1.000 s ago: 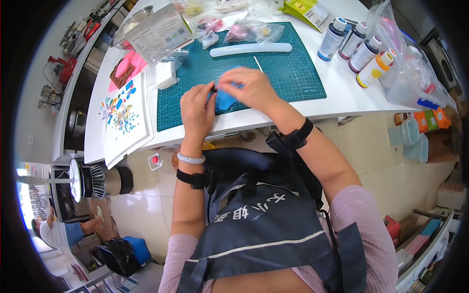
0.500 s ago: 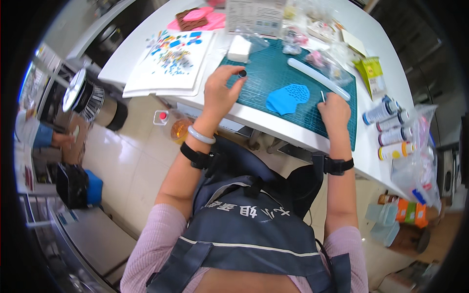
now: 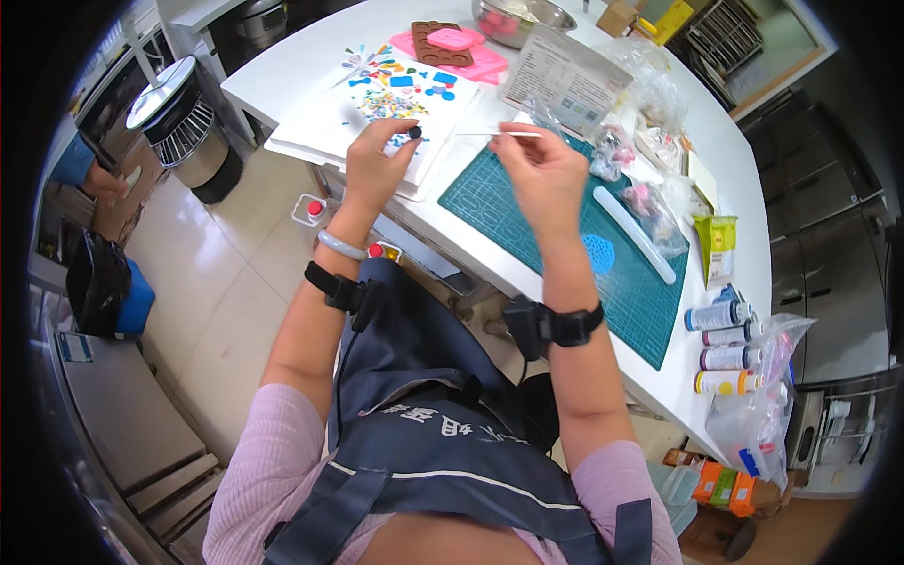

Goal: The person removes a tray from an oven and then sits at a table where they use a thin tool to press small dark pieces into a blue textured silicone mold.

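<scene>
A small, round black piece (image 3: 414, 133) sits pinched between thumb and forefinger of the left hand (image 3: 377, 168), above a white board (image 3: 309, 141) scattered with small coloured pieces (image 3: 391, 104). The right hand (image 3: 550, 185) has its fingertips together on a thin white stick (image 3: 478, 133), which points left toward the black piece, apart from it. Beyond the right forearm, a dotted blue sheet (image 3: 598, 252) lies on a green cutting mat (image 3: 490, 200) near a white rod (image 3: 634, 235).
</scene>
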The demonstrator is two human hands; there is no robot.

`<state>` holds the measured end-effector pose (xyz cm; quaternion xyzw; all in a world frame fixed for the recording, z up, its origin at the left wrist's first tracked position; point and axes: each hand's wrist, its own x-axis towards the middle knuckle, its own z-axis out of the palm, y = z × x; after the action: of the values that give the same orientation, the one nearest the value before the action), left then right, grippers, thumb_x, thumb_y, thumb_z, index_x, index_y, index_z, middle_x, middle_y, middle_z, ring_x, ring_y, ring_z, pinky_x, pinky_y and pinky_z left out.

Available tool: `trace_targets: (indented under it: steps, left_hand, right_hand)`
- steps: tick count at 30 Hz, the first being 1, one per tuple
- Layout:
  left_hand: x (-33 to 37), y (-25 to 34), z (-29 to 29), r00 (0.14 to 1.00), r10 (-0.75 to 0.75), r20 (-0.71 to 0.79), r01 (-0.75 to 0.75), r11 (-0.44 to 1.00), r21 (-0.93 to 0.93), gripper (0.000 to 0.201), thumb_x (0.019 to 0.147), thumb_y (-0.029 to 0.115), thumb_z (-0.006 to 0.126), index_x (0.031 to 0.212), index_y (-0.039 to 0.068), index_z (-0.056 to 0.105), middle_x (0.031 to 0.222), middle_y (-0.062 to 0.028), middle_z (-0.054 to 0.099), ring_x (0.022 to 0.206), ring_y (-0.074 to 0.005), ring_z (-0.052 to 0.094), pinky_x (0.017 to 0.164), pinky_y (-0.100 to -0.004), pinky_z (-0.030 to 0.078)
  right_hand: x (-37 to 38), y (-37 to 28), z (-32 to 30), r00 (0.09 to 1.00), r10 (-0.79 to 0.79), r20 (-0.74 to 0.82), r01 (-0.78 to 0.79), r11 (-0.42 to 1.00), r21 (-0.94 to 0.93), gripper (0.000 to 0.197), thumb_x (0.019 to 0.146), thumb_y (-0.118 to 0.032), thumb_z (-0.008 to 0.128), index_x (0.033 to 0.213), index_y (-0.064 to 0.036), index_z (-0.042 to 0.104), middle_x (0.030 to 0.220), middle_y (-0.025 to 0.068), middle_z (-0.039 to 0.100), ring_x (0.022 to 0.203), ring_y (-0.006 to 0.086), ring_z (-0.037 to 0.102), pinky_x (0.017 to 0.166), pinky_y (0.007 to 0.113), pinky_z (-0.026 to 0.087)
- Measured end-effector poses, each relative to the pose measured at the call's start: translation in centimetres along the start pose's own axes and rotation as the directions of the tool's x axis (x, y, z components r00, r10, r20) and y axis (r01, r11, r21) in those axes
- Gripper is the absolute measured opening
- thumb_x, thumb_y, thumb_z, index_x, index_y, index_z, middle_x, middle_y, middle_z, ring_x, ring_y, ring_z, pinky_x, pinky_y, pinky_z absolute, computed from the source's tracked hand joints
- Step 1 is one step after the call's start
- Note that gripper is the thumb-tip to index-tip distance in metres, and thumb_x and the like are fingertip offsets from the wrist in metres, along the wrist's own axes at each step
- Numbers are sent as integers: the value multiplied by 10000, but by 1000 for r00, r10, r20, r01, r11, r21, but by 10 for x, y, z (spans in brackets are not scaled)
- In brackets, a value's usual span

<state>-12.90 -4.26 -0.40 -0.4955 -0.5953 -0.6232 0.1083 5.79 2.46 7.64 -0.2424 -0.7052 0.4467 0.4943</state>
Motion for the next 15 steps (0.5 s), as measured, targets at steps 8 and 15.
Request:
trace_targets:
  steps: [8,15]
  left_hand:
    - [6,-9,-2,1000,12,-13,-11,999,35,249,734,-9,730,978,29,705,957,-110,702,898,-238,678,806,-312,524]
    - [11,-18,2,997,74,-20,-73,994,77,224,736,42,731,958,48,703,929,-109,694,853,-275,667,745,-336,526]
  right_hand:
    - [17,33,70,966,-227,122,254,919,-303,144,784,-109,656,889,-40,728,797,103,688,674,214,682,610,305,528]
    - [13,46,75,993,-56,101,79,968,-236,157,815,-127,649,931,-43,715,840,104,707,705,206,691,633,300,537]
